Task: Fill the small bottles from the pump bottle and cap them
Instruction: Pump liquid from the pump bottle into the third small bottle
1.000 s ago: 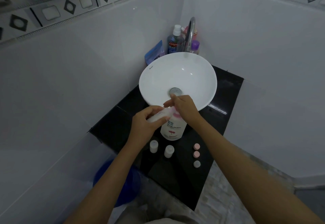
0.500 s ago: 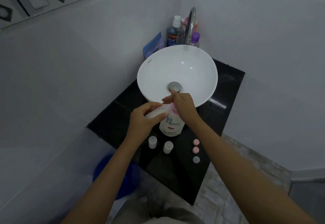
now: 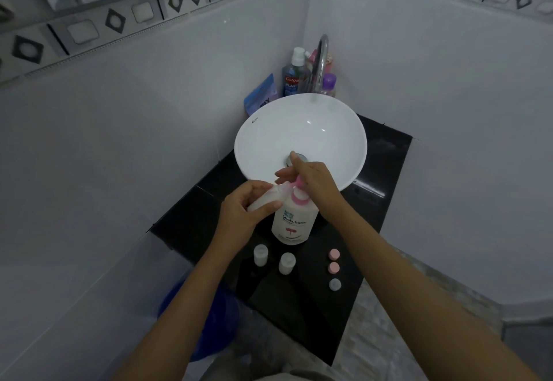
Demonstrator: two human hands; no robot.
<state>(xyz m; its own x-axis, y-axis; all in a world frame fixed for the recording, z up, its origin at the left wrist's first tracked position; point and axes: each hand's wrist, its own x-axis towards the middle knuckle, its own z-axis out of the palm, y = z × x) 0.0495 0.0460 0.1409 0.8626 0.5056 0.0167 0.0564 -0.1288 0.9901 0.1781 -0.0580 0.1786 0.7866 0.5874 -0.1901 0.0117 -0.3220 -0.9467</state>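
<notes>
A white pump bottle (image 3: 294,220) with a pink pump stands on the black counter (image 3: 368,210) just in front of the basin. My right hand (image 3: 311,178) lies flat on top of the pump head, fingers stretched out. My left hand (image 3: 244,211) is closed around a small translucent bottle (image 3: 267,198), tilted with its mouth at the pump spout. Two more small bottles (image 3: 260,255) (image 3: 286,263) stand uncapped nearer to me. Three loose caps lie in a row at the right: two pink caps (image 3: 334,254) (image 3: 334,267) and a pale blue cap (image 3: 334,284).
A white round basin (image 3: 269,141) fills the back of the counter, with a chrome tap (image 3: 322,57) behind it. A mouthwash bottle (image 3: 294,77), a purple-capped bottle (image 3: 328,84) and a blue pouch (image 3: 261,95) crowd the corner. A blue bucket (image 3: 215,321) sits on the floor below left.
The pink pump head, hidden under my right hand before, now shows above the bottle's collar. My left hand stays on the small bottle at the spout. The view has shifted slightly.
</notes>
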